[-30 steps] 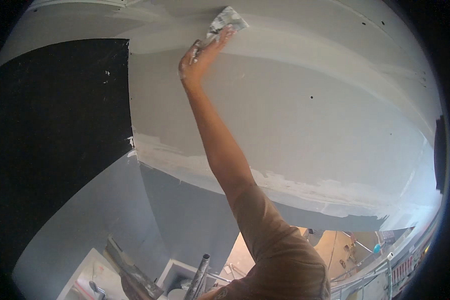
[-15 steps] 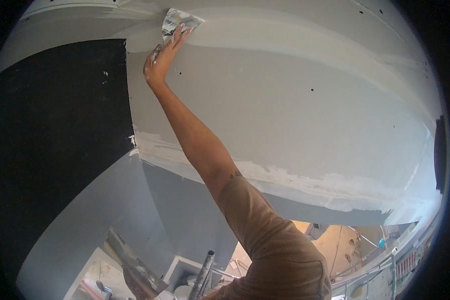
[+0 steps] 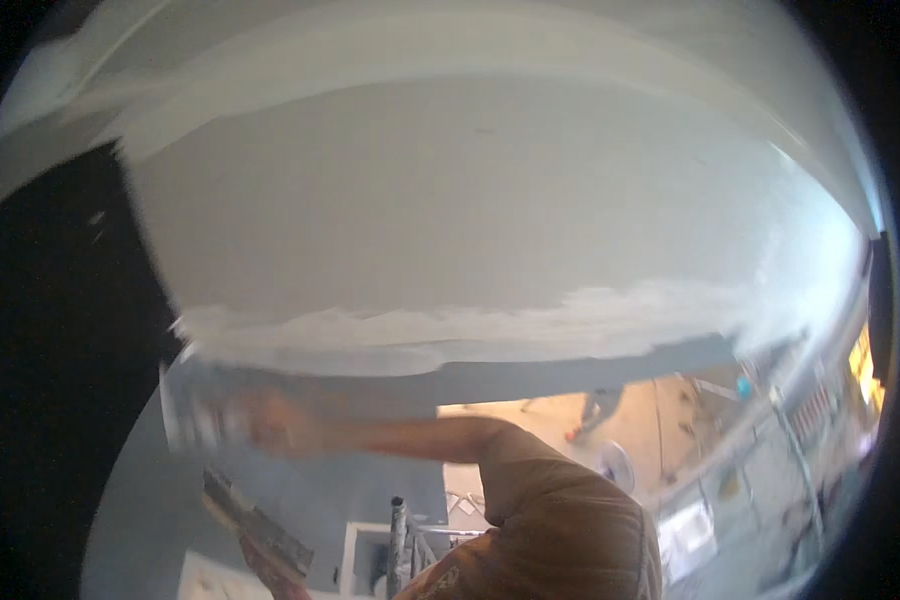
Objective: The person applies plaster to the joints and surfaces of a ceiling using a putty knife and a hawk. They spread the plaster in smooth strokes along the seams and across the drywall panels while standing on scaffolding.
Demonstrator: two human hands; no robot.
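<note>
Trowel (image 3: 257, 524), long-bladed and slanted, held in the grip of the left hand (image 3: 273, 577) at the lower left, in front of the grey-blue wall (image 3: 360, 490). The right hand (image 3: 278, 425), extended leftward from a brown sleeve (image 3: 570, 510), is blurred; its grip appears to hold a pale, flat-bladed knife (image 3: 196, 410) near the corner beside the black panel (image 3: 60, 330). Above lies a grey board (image 3: 470, 210), its lower edge banded with white compound (image 3: 610, 315).
</note>
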